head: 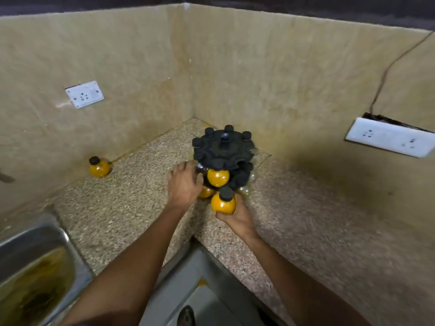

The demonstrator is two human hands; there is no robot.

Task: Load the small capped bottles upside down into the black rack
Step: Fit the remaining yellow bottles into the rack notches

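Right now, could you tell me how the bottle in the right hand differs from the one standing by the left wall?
The held bottle is off the counter, gripped from below by the right hand beside the black rack; the wall bottle rests on the counter, untouched and far from the rack. The held one looks larger, being nearer the camera. Both are round, orange and black-capped, cap uppermost.
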